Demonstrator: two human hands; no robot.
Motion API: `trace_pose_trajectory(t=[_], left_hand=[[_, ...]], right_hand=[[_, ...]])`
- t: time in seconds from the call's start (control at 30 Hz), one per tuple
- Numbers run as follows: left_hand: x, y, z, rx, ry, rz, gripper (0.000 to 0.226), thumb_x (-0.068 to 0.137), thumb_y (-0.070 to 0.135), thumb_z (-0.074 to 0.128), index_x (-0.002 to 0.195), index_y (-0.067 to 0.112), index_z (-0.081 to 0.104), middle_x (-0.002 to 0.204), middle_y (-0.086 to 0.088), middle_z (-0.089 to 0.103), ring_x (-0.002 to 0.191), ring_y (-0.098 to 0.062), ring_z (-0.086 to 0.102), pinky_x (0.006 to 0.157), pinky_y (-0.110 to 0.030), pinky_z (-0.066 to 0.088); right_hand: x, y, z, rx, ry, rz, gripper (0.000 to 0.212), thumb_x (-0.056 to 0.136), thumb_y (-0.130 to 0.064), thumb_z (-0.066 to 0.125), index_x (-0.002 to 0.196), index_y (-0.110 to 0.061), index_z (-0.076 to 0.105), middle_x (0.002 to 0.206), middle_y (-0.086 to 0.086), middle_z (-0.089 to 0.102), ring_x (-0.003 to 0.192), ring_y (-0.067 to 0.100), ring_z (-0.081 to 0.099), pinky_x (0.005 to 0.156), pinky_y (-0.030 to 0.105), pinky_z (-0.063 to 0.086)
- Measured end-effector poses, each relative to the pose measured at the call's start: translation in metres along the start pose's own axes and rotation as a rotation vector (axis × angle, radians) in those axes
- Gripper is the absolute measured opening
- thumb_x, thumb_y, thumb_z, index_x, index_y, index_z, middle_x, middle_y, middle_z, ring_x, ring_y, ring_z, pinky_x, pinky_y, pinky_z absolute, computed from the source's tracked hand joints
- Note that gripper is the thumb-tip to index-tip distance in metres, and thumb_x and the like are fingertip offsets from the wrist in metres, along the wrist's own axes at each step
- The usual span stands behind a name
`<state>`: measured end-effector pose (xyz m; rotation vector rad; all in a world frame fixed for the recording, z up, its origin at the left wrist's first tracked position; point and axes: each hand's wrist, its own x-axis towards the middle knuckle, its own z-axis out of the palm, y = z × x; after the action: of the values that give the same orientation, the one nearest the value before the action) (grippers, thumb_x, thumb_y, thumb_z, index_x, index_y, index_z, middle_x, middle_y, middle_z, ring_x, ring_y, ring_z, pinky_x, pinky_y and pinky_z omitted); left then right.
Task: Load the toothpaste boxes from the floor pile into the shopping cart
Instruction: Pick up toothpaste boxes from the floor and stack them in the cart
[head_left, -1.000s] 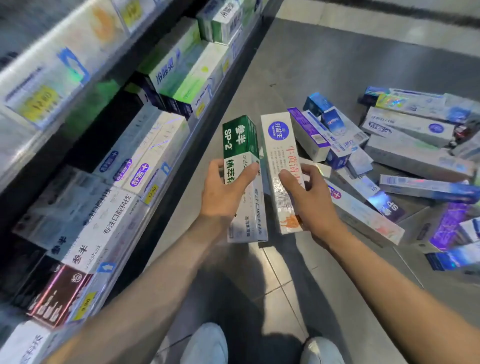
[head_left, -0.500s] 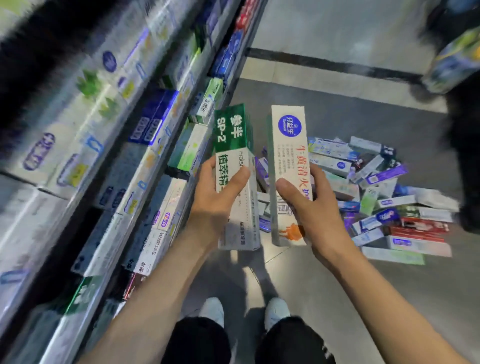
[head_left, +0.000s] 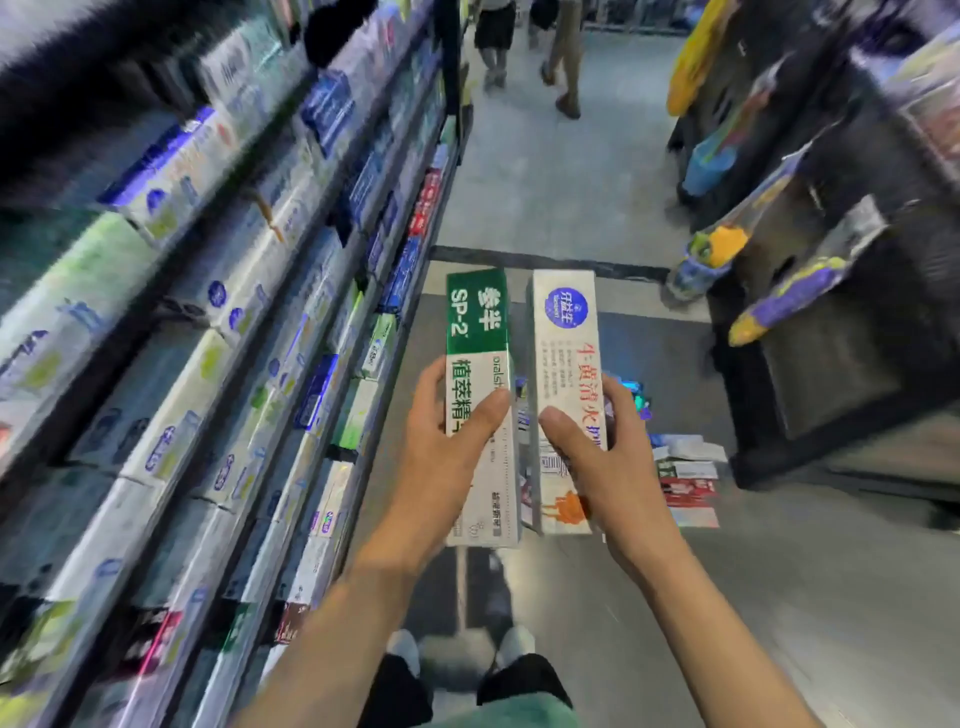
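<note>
Boxes fill our head view: we hold two toothpaste cartons upright and side by side, close together, in front of us over the grey floor (head_left: 571, 208). Our left hand (head_left: 441, 457) grips the green-and-white box (head_left: 478, 364), thumb curled across its front face and fingers wrapped behind its left edge. Our right hand (head_left: 608, 467) grips the white box with red lettering (head_left: 563, 374), thumb pressed on the front and fingers curled round its right edge. Taking the green-and-white box as our landmark, the white box stands just to its right, a narrow gap between them, both with their tops pointing away from us.

Right of and below that landmark, partly hidden behind our right hand, we see the remaining floor pile (head_left: 685, 483) of cartons lying flat on the floor. Left of the landmark runs the long shelf unit (head_left: 234, 338), packed with rows of toothpaste cartons and much blurred. Far right of it stands a dark display rack (head_left: 841, 312) hung with blurred packets. Beyond the landmark, up the aisle, the legs of other shoppers (head_left: 561, 57) show. Directly below it we see our own white shoes (head_left: 514, 642) on the floor. We cannot see the cart.
</note>
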<state>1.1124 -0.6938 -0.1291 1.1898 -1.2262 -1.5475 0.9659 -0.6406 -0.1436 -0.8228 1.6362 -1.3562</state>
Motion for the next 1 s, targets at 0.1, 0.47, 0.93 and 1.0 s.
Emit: trace_pose_trajectory(t=[0.1,0.47,0.93,1.0], left_hand=[[-0.010,0.031,0.029,-0.014,-0.047,0.037,0.051,0.091,0.022,0.072,0.136,0.026,0.050,0.105,0.014,0.076,0.094,-0.007,0.074,0.074,-0.023,0.056],[-0.047,0.059,0.106,-0.001,-0.476,0.026,0.055,0.087,0.030,0.074,0.136,0.030,0.049,0.110,0.011,0.075,0.096,-0.014,0.075,0.081,-0.039,0.060],[-0.203,0.025,0.160,0.126,-1.379,-0.059,0.043,0.092,0.018,0.072,0.128,0.027,0.051,0.110,0.015,0.074,0.102,-0.009,0.072,0.087,-0.037,0.060],[-0.236,0.017,0.159,0.151,-1.502,-0.092,0.045,0.091,0.017,0.073,0.130,0.024,0.051,0.108,0.013,0.075,0.099,-0.011,0.073,0.084,-0.035,0.061]], right_hand=[[-0.018,-0.027,-0.026,0.007,0.046,-0.050,0.058,0.082,-0.036,0.078,0.134,-0.036,0.051,0.123,-0.012,0.069,0.112,0.010,0.068,0.098,0.046,0.055],[-0.103,-0.056,-0.087,0.054,0.478,-0.126,0.056,0.090,-0.016,0.074,0.137,-0.029,0.047,0.108,-0.030,0.070,0.104,-0.003,0.067,0.083,0.018,0.056],[-0.325,-0.023,-0.057,0.067,1.445,0.029,0.061,0.090,-0.018,0.075,0.142,-0.030,0.044,0.112,-0.022,0.072,0.104,0.002,0.069,0.088,0.028,0.058],[-0.358,-0.014,-0.047,0.093,1.565,0.052,0.061,0.090,-0.019,0.075,0.141,-0.033,0.045,0.113,-0.021,0.072,0.105,0.002,0.069,0.090,0.029,0.057]])
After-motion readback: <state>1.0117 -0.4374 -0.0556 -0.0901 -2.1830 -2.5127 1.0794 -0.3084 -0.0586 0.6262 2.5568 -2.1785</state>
